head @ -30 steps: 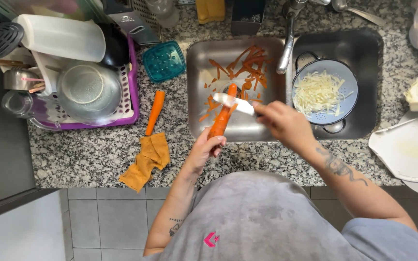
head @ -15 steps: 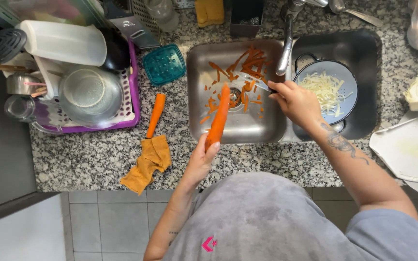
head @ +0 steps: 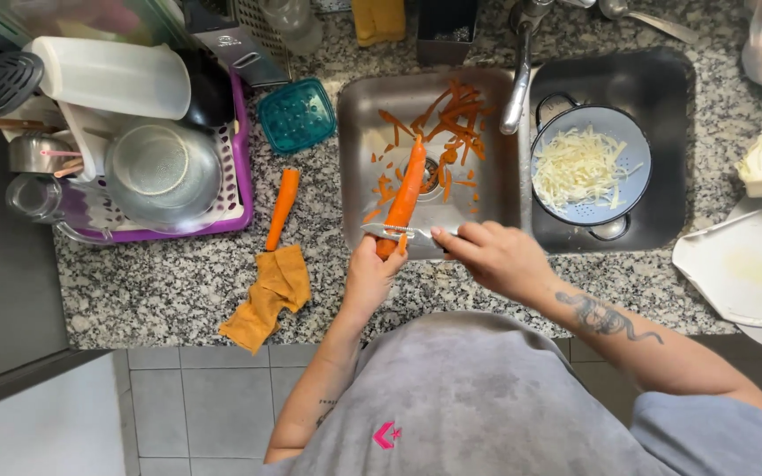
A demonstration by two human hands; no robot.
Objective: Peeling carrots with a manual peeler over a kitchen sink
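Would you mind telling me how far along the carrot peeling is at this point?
Done: orange peelings already lie in the sink. In hand: the left hand holds a carrot over it while the right hand sets a peeler at its near end. Left: another carrot waits on the counter.

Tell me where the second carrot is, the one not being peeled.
In the head view the spare carrot lies on the granite counter, left of the sink, between the purple dish rack and the orange cloth.

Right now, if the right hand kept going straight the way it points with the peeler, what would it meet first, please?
The right hand points left, its peeler already lying across the carrot. Going on, it would probably meet the left hand gripping the carrot's lower end; depth is unclear.
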